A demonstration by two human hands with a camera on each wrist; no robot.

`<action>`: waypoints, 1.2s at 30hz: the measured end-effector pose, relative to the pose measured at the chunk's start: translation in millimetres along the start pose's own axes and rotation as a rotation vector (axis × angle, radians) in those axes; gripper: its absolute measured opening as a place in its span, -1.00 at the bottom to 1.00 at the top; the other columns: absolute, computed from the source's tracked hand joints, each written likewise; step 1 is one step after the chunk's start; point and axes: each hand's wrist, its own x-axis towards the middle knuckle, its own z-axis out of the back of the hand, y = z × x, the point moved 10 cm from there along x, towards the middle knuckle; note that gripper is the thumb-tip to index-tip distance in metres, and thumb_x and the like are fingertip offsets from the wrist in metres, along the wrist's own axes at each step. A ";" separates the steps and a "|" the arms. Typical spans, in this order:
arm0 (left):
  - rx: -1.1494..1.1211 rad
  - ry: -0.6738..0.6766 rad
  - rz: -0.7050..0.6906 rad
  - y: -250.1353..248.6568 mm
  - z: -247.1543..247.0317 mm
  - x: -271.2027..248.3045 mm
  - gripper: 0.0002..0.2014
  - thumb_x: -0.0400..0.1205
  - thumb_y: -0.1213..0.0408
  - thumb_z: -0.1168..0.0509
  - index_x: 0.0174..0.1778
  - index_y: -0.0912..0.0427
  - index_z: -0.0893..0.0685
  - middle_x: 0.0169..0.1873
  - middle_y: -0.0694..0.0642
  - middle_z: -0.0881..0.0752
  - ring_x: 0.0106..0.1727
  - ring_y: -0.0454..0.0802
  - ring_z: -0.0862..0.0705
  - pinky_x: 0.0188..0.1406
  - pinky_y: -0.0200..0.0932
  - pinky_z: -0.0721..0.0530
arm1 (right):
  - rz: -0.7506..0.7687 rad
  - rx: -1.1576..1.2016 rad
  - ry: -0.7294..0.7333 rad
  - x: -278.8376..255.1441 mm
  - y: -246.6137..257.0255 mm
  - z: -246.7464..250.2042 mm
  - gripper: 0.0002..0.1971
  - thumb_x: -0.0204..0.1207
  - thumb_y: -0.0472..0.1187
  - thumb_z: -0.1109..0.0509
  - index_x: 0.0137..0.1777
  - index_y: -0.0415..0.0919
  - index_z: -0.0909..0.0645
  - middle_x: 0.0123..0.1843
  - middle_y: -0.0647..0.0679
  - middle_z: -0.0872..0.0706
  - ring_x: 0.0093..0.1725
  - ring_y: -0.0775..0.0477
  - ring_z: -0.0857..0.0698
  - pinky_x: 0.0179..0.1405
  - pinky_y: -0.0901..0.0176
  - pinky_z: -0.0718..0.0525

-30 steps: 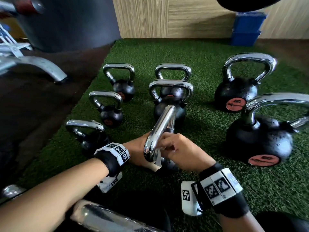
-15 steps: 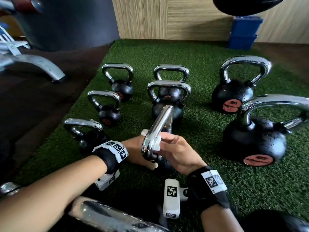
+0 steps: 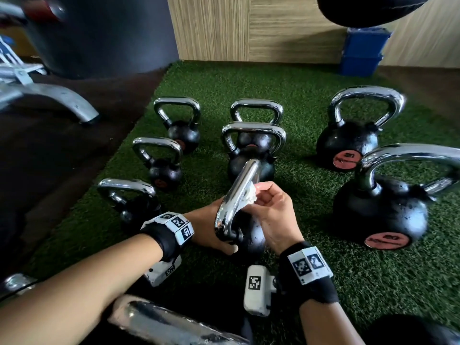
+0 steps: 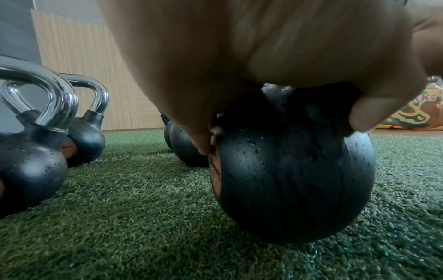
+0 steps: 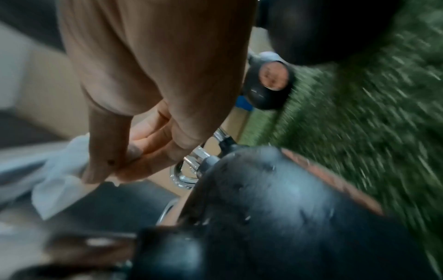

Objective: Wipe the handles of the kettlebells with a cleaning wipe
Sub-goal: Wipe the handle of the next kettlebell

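Kettlebell (image 3: 251, 235) nearest the person stands on the green turf (image 3: 323, 282), its chrome handle (image 3: 239, 195) seen edge-on from the head camera and rising between the two hands. Only the head view shows the white cleaning wipe (image 3: 246, 199) against that handle: the right hand (image 3: 271, 220) pinches it between thumb and curled fingers and presses it to the handle's right side, about halfway up. The right wrist view is smeared by motion but shows from below the thumb (image 5: 105, 151) and fingers closed on the wipe (image 5: 59, 174), with the black ball (image 5: 275, 217) under them. The left wrist view alone shows how the left hand (image 4: 263, 56) sits: it caps the top of the ball (image 4: 292, 180) at the foot of the handle, thumb down one side and fingers curled down the other, gripping it; water droplets speckle the rubber. In the head view the left hand (image 3: 211, 230) is half hidden behind the handle. Compared with half a second ago, the right hand has turned so its wrist tag faces up, and the wipe sits on the right face of the handle rather than wrapped across its near side; the left hand has kept its place. Seven more kettlebells stand around, smaller ones (image 3: 165, 170) left and behind, two large ones (image 3: 380, 210) right.
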 end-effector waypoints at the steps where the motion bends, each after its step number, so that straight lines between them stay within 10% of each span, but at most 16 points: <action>1: 0.005 -0.012 -0.003 0.0 1.4 -0.9 -0.66 0.37 0.32 -0.70 -0.06 0.12 -0.71 -0.36 -0.12 -0.47 -0.25 -0.31 -0.57 -0.15 -0.83 -0.29 | 0.043 -0.155 0.017 -1.6 6.8 -2.2 -0.57 0.09 -0.58 -0.65 -0.12 -0.19 -0.66 -0.18 -0.24 -0.85 -0.17 -0.19 -0.82 -0.10 -0.03 -0.83; 5: 0.052 -0.026 0.042 10.0 2.0 -1.7 -0.37 0.37 0.16 -0.72 0.25 0.39 -0.66 -0.10 -0.06 -0.49 0.07 -0.03 -0.60 -0.02 -0.67 -0.34 | 0.251 -0.584 -0.175 -2.8 34.9 4.6 -0.64 0.16 -0.45 -0.64 -0.15 -0.07 -0.66 -0.22 -0.04 -0.84 -0.26 -0.03 -0.82 -0.25 0.16 -0.78; 12: 0.031 -0.022 0.072 -1.4 4.5 -4.7 -0.64 0.46 0.18 -0.67 0.04 0.25 -0.74 0.17 0.43 -0.70 0.24 0.29 -0.66 0.19 -0.42 -0.39 | 0.319 -0.805 -0.249 2.1 48.6 5.1 -0.65 0.16 -0.40 -0.67 -0.26 0.01 -0.63 -0.32 0.13 -0.77 -0.34 0.24 -0.74 -0.32 0.48 -0.66; 18: 0.068 0.107 0.003 -21.8 -0.7 -8.6 -0.84 0.50 0.25 -0.58 -0.25 0.08 -0.71 -0.40 -0.59 -0.61 -0.12 -0.87 -0.46 -0.08 -0.83 -0.28 | 0.350 -0.892 -0.361 19.5 62.1 11.2 -0.68 0.19 -0.37 -0.64 -0.34 0.00 -0.57 -0.42 0.23 -0.69 -0.35 0.39 -0.66 -0.40 0.67 -0.47; 20: 0.084 0.095 0.010 -22.0 0.5 -8.8 -0.64 0.52 0.30 -0.61 -0.32 -0.17 -0.57 -0.36 -0.70 -0.59 -0.08 -0.75 -0.54 -0.08 -0.80 -0.30 | 0.331 -0.903 -0.383 22.9 59.4 14.0 -0.70 0.20 -0.36 -0.62 -0.36 0.00 -0.56 -0.43 0.21 -0.68 -0.37 0.38 -0.64 -0.42 0.65 -0.46; 23: 0.087 0.057 0.017 -17.1 4.0 -5.0 -0.55 0.50 0.28 -0.63 -0.36 -0.23 -0.47 -0.40 -0.27 -0.59 -0.27 -0.20 -0.56 0.06 -0.33 -0.60 | 0.302 -0.926 -0.399 26.3 57.6 17.0 -0.75 0.20 -0.29 -0.61 -0.37 -0.02 -0.58 -0.44 0.21 -0.69 -0.38 0.38 -0.64 -0.43 0.65 -0.46; 26: 0.052 0.070 0.011 -17.5 3.0 -4.8 -0.53 0.49 0.30 -0.64 -0.37 -0.12 -0.43 -0.45 -0.09 -0.46 -0.36 -0.24 -0.57 0.01 -0.04 -0.64 | 0.235 -0.971 -0.415 35.0 55.3 21.6 -0.79 0.22 -0.19 -0.60 -0.41 -0.07 -0.57 -0.48 0.17 -0.66 -0.46 0.29 -0.61 -0.42 0.62 -0.44; 29: 0.052 0.047 -0.012 -19.6 6.3 -8.0 -0.72 0.46 0.23 -0.67 -0.07 0.09 -0.69 -0.30 -0.15 -0.55 -0.20 -0.37 -0.61 0.13 -0.40 -0.52 | 0.135 -1.000 -0.447 39.5 46.2 29.1 -0.72 0.28 -0.10 -0.58 -0.45 -0.17 -0.55 -0.51 0.09 -0.65 -0.46 0.16 -0.60 -0.38 0.37 -0.49; 36: 0.203 0.101 0.041 -10.1 8.9 -7.9 -0.09 0.29 -0.13 -0.72 0.53 -0.01 -0.52 0.26 -0.36 -0.42 0.28 -0.42 -0.45 0.14 -0.86 -0.15 | -0.145 -1.028 -0.400 46.2 30.6 28.9 -0.78 0.23 -0.11 -0.52 -0.47 -0.24 -0.65 -0.42 -0.14 -0.80 -0.33 -0.19 -0.82 -0.22 -0.06 -0.86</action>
